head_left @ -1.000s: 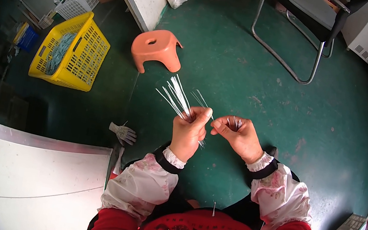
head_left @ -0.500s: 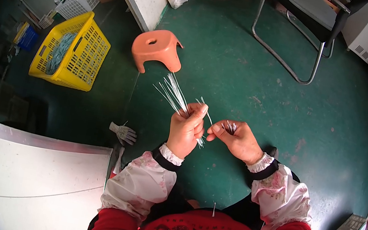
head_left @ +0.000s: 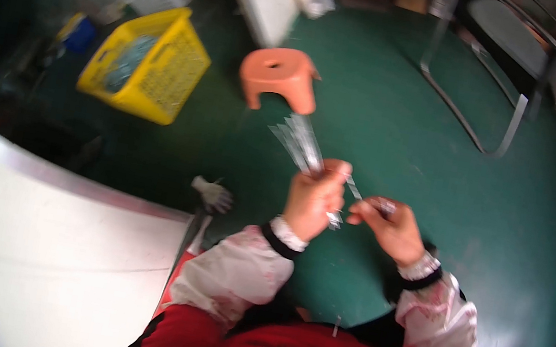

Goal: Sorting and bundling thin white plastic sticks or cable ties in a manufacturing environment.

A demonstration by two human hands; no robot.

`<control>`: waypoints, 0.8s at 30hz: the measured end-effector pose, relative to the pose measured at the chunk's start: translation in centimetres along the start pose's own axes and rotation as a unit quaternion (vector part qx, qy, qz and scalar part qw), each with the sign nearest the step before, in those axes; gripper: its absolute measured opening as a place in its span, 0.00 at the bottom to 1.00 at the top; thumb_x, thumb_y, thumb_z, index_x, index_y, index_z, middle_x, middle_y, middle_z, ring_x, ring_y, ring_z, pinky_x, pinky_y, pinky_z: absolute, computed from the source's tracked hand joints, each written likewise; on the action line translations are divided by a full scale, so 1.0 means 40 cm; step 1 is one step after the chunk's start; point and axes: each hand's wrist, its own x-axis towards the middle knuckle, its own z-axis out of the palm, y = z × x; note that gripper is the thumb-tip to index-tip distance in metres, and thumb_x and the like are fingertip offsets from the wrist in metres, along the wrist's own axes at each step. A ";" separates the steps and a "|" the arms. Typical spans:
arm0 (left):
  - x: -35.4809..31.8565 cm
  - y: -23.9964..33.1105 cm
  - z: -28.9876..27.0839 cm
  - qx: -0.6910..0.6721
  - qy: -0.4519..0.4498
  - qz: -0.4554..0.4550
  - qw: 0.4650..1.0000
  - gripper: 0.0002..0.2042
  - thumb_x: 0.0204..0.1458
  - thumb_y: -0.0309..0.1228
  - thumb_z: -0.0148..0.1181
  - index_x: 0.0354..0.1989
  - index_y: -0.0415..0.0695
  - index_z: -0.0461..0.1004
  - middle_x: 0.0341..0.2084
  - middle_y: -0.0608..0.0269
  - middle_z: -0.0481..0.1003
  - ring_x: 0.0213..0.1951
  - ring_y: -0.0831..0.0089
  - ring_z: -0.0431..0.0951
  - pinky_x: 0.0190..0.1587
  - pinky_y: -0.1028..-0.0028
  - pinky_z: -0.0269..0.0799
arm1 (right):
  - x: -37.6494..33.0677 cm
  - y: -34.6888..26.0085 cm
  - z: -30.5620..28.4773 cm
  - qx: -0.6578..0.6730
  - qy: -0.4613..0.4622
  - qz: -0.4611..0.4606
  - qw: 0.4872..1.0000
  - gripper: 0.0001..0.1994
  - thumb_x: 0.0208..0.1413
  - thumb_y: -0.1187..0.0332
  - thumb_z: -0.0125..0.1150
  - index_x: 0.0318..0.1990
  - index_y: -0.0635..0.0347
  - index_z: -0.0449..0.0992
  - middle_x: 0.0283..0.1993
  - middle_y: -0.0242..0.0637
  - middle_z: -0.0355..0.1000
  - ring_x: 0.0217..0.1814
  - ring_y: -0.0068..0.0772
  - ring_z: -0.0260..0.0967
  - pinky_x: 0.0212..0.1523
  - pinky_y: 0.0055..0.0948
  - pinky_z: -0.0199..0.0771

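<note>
My left hand (head_left: pixel 310 200) is closed around a bundle of thin whitish wire-like strands (head_left: pixel 300 145), which fan out above the thumb. Their short lower ends poke out below the fist. Across from it, my right hand (head_left: pixel 396 229) is closed, thumb and fingertips pinching one end of a thin strand (head_left: pixel 354 188) that reaches over to the left thumb. More short shiny ends (head_left: pixel 385 205) show within the curled right fingers. Motion blur hides how many strands there are and exactly what they are made of.
An orange stool (head_left: pixel 281 81) stands beyond my hands. Farther left is a yellow crate (head_left: pixel 176 85) holding bluish cord-like material. A knitted glove (head_left: pixel 213 195) lies near the white tabletop (head_left: pixel 51 237). A metal-framed chair (head_left: pixel 507 35) stands at far right on the green floor (head_left: pixel 376 79).
The whole view has shifted and blurred, so the stool, crate and hands all sit farther right in it. Both hands keep their grips, and the strand still spans between them.
</note>
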 end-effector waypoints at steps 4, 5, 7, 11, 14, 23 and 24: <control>0.009 -0.019 0.014 -0.031 -0.017 -0.014 0.999 0.05 0.58 0.31 0.62 0.37 0.43 0.75 0.15 0.79 0.60 0.13 0.89 0.54 0.16 0.81 0.47 | -0.020 -0.002 -0.012 -0.009 0.080 0.018 0.997 0.07 0.58 0.71 0.64 0.30 0.65 0.78 0.27 0.30 0.76 0.28 0.14 0.67 0.30 0.18 0.67; 0.006 -0.011 0.018 -0.036 -0.015 -0.022 0.999 0.06 0.58 0.31 0.62 0.37 0.42 0.75 0.16 0.79 0.61 0.13 0.89 0.53 0.16 0.82 0.46 | -0.019 -0.007 -0.009 -0.012 0.090 0.022 0.996 0.08 0.58 0.70 0.65 0.30 0.65 0.77 0.26 0.30 0.76 0.27 0.13 0.66 0.29 0.18 0.65; 0.004 0.004 0.010 -0.016 -0.029 -0.021 0.999 0.07 0.58 0.32 0.62 0.38 0.42 0.75 0.17 0.78 0.62 0.14 0.90 0.53 0.15 0.83 0.45 | -0.015 -0.012 0.001 -0.019 0.072 0.013 0.997 0.08 0.58 0.70 0.65 0.30 0.66 0.77 0.25 0.30 0.76 0.26 0.13 0.66 0.28 0.18 0.64; -0.006 0.025 0.002 0.029 0.002 -0.009 1.000 0.08 0.59 0.33 0.62 0.38 0.41 0.75 0.18 0.78 0.63 0.13 0.91 0.54 0.15 0.83 0.46 | -0.005 -0.013 0.020 -0.020 0.069 -0.001 0.997 0.09 0.57 0.70 0.64 0.29 0.67 0.77 0.25 0.31 0.76 0.26 0.14 0.67 0.29 0.18 0.64; -0.002 0.023 0.005 0.027 -0.011 -0.009 1.000 0.08 0.58 0.32 0.62 0.36 0.40 0.75 0.16 0.78 0.61 0.13 0.91 0.53 0.15 0.82 0.45 | -0.014 -0.022 0.009 -0.021 0.068 0.012 0.997 0.09 0.58 0.70 0.63 0.30 0.66 0.77 0.26 0.33 0.77 0.27 0.16 0.68 0.30 0.19 0.66; -0.020 0.037 0.003 -0.033 -0.040 -0.038 0.998 0.06 0.58 0.30 0.62 0.34 0.42 0.74 0.15 0.80 0.59 0.12 0.90 0.50 0.16 0.81 0.43 | -0.038 -0.052 0.003 0.052 0.007 0.106 0.993 0.14 0.64 0.61 0.54 0.30 0.60 0.77 0.24 0.32 0.76 0.15 0.12 0.53 0.16 0.18 0.49; -0.020 0.033 0.004 -0.021 -0.032 -0.024 0.999 0.06 0.57 0.30 0.63 0.34 0.42 0.74 0.15 0.79 0.59 0.12 0.90 0.50 0.16 0.81 0.43 | -0.038 -0.052 0.005 0.057 0.010 0.104 0.993 0.14 0.63 0.61 0.56 0.30 0.61 0.77 0.24 0.32 0.76 0.15 0.11 0.54 0.16 0.18 0.49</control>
